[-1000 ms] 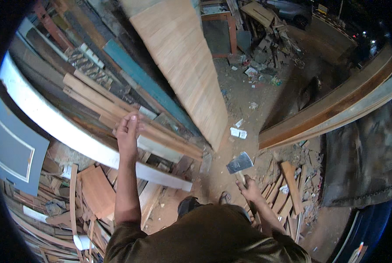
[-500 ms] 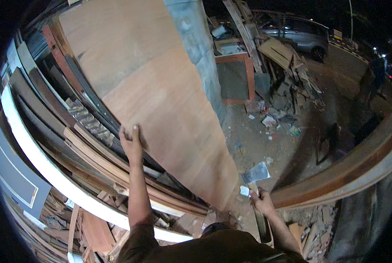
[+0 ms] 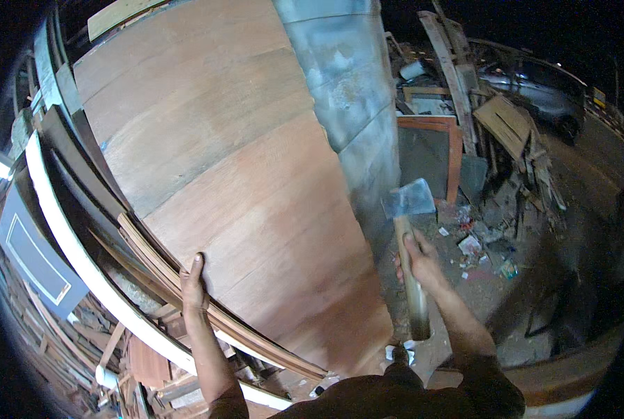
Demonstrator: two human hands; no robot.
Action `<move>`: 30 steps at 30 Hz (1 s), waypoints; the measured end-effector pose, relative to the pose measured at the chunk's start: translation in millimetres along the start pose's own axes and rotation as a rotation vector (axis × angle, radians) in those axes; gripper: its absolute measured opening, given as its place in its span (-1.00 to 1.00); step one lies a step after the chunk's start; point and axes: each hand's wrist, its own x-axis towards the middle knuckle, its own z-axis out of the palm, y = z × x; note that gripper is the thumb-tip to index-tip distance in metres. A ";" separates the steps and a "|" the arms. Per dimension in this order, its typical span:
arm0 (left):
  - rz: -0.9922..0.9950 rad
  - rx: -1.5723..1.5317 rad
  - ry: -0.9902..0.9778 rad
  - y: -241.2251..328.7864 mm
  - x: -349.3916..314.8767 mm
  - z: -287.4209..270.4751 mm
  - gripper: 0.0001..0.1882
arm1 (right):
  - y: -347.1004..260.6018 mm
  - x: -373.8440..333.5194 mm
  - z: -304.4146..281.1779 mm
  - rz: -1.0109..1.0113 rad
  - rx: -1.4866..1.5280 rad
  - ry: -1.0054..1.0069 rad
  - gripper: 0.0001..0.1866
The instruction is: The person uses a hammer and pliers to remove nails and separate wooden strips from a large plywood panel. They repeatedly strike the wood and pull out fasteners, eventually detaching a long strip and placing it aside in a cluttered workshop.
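A tall, worn plywood panel [image 3: 256, 174] leans in front of me, its lower end near my feet. My left hand [image 3: 195, 283] is closed on the panel's left edge, thumb on the face; the other fingers are partly hidden behind it. In my right hand [image 3: 422, 262] is a hatchet [image 3: 415, 300], gripped by its wooden handle just under the head. Its grey metal head points up, beside the panel's right edge. Behind the panel on the right stands a bluish, scuffed sheet [image 3: 350, 91].
Long wooden mouldings [image 3: 148, 248] and a white curved-looking beam [image 3: 75, 230] run along the left. Beyond them is a grey door panel [image 3: 36, 251]. A scrap-wood heap [image 3: 518, 167] and red-framed board [image 3: 429, 157] stand right, with litter below. A car [image 3: 535, 87] is parked behind.
The hatchet has risen from low by my right side to beside the panel's edge. My left hand now grips lower on the panel's left edge. The view has shifted.
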 end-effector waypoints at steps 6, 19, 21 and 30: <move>0.095 0.078 0.174 -11.2 -0.1 -3.2 -0.36 | -119.1 167.7 -4.7 -0.266 -0.051 -0.278 -0.54; 0.215 0.398 0.449 -28.9 3.5 20.0 -0.42 | -388.9 341.9 162.6 -0.511 -0.015 -0.702 -0.54; 0.209 0.396 0.462 -26.3 -1.8 15.1 -0.44 | -379.4 334.8 168.9 -0.488 -0.081 -0.777 -0.51; 0.170 0.392 0.461 -18.5 -4.2 22.6 -0.48 | -382.6 336.8 159.4 -0.524 0.080 -0.600 -0.54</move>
